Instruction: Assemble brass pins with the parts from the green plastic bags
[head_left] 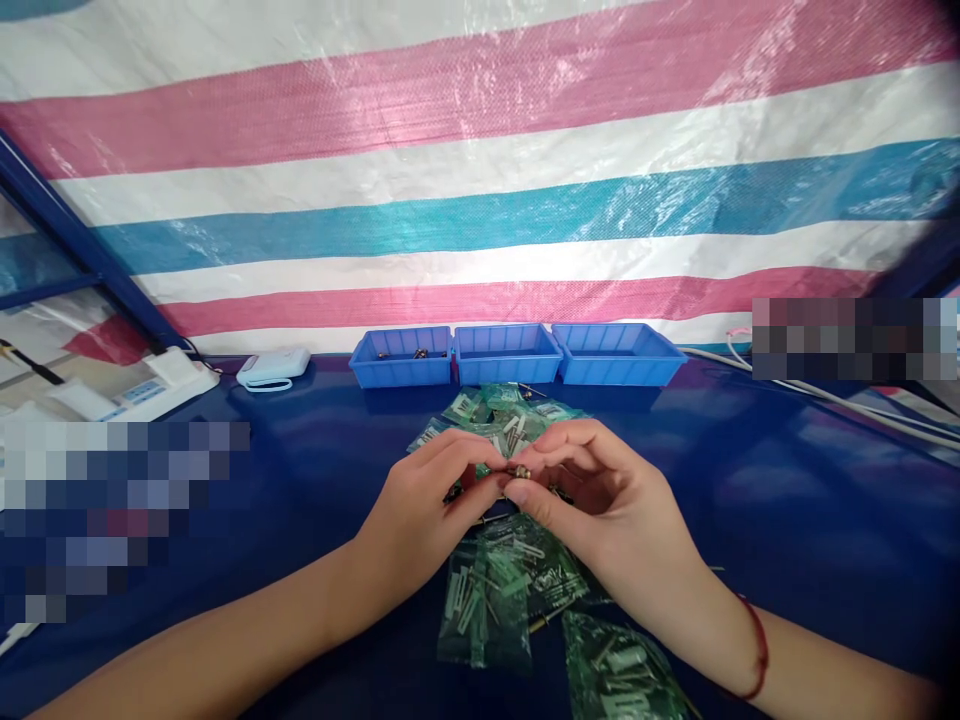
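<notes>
Dark-blue glossy tabletop (750, 480) fills the foreground. Just above its middle a small brass-coloured part (520, 472) is pinched betw. thumb and forefinger tips of both hands. The left hand (416, 510) is closed on it from the left and the right hand (607, 500) from the right, w/ the other fingers curled. The part is mostly hidden by the fingertips, so only a small, metallic, roughly cylindrical shape can be made out. A red string bracelet (759, 650) is worn on the right wrist.

Green see-through plastic bags (487, 600), crinkly and packed w/ small pale pins or tubes, are scattered under and behind the hands and partly covered by them. Print on the bags is too small to be read.

Beyond them, three blue plastic bins (508, 355) w/ ribbed walls are lined up side by side. A few dark bits are seen in the left one. A white rounded device (274, 366) is set left of the bins. Further left is a white unit (142, 388) w/ a blue label, text unreadable. White cables (840, 400) are run along the right side. A shiny woven tarp (480, 150), striped pink, white and teal, is hung behind.
</notes>
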